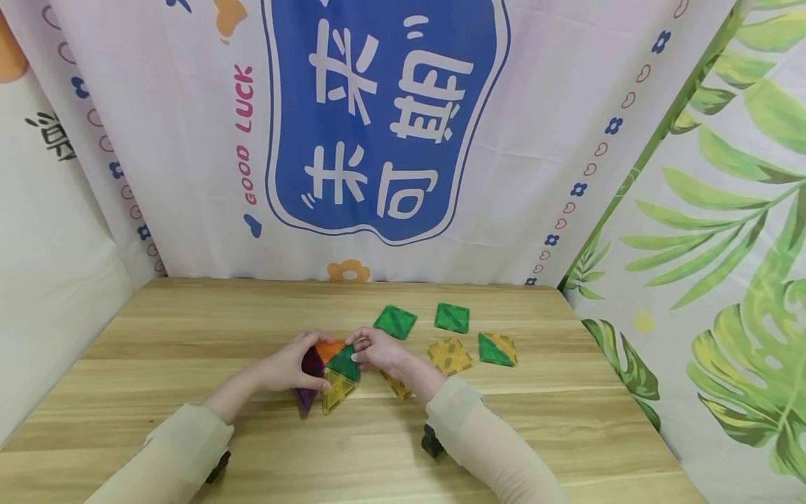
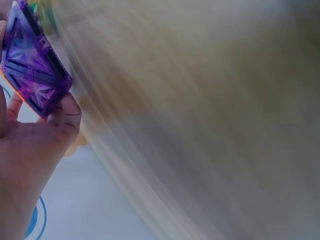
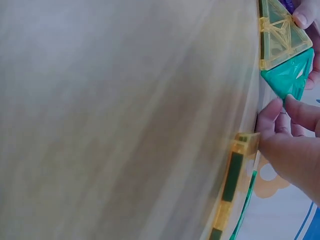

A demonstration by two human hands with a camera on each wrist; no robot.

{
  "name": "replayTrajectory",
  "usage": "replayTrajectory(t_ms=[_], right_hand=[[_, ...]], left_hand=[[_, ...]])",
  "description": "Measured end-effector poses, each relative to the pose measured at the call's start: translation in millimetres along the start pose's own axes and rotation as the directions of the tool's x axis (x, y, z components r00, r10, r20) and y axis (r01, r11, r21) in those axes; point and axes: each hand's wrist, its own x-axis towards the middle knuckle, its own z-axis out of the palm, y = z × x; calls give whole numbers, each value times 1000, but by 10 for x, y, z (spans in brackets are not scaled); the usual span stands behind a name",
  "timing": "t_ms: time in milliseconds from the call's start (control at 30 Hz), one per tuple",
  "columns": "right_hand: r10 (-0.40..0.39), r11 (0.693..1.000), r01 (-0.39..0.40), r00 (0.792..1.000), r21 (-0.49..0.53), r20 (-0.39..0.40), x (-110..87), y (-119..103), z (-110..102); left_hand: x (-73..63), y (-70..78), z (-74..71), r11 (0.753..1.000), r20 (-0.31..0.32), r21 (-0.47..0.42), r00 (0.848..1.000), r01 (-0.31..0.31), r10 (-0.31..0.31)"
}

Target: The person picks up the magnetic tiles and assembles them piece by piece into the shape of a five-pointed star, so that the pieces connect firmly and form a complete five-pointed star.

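On the table, left of its middle, stands a small structure of translucent magnetic tiles. Its purple tiles face left, an orange tile lies at the back, and yellow tiles form the front. My left hand grips the structure from the left, thumb at the front and fingers round the back. At the structure's right side is a green triangular tile, edge to edge with the yellow one. My right hand pinches this green tile's corner between thumb and fingers.
Behind and right of my right hand lie two green tiles, a yellow tile and a green-and-yellow square. Another yellow tile is partly hidden under my right forearm. A printed curtain hangs along the table's back edge.
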Motion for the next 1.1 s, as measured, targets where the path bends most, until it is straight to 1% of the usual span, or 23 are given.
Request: replayTrajectory(t_ms=[133,267,367,467,600,733,800,900,1100], right_hand=[[-15,999,16,1000,-36,19,-7,13,-11],[-57,994,62,997,-88,60,-20,23,-27],[-83,980,97,993,-172,85,-36,28,-43],[-97,956,122,990,-265,104,-59,25,-56],[-129,923,169,982,-345,138,-87,21,-57],[-140,900,194,977,-390,164,-117,20,-42],[-132,897,191,976,-398,171,-139,17,-32],[-114,895,177,978,-409,175,-174,13,-10],[-132,864,197,977,-464,169,-228,-3,53]], left_hand=[[-16,-1,18,997,-25,49,998,-52,53],[-28,9,19,995,-43,63,996,-74,76],[-37,14,17,994,-56,76,995,-74,79],[-46,18,15,993,-67,92,995,-71,77],[-55,20,15,991,-75,116,995,-62,71],[-57,23,24,988,-79,143,994,-61,72],[-58,24,30,986,-79,155,994,-64,77],[-62,31,34,985,-80,157,993,-70,83],[-80,60,31,984,-80,164,994,-66,80]])
